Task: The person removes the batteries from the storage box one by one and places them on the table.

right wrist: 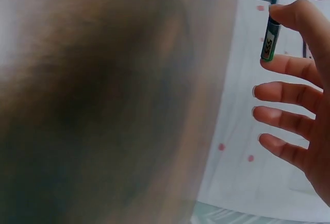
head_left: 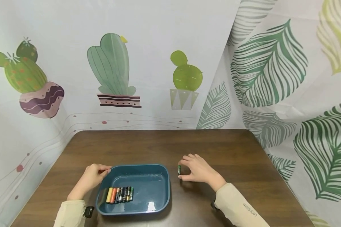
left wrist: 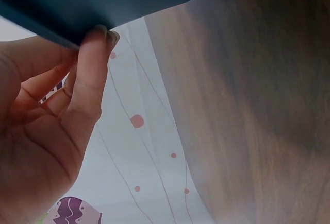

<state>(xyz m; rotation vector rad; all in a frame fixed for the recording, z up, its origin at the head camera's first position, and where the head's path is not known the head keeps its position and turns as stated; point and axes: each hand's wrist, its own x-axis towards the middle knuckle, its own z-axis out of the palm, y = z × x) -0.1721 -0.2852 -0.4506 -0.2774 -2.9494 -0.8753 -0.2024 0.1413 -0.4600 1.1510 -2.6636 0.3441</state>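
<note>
Battery [head_left: 179, 170], green and black, is pinched end to end by the right hand's [head_left: 197, 169] thumb and index finger, other fingers spread, over the table [head_left: 216, 145] just right of the blue tray [head_left: 147, 197]. The left hand [head_left: 91, 176] pinches the tray's far-left corner; inside lies a row of batteries [head_left: 120, 194].

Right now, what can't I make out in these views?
Head view: print on the row of batteries in the tray, too small to read.
Left wrist view: the tray's inside, hidden by its outer wall.
Right wrist view: upper end of the held battery, behind the thumb; tabletop, blurred.
</note>
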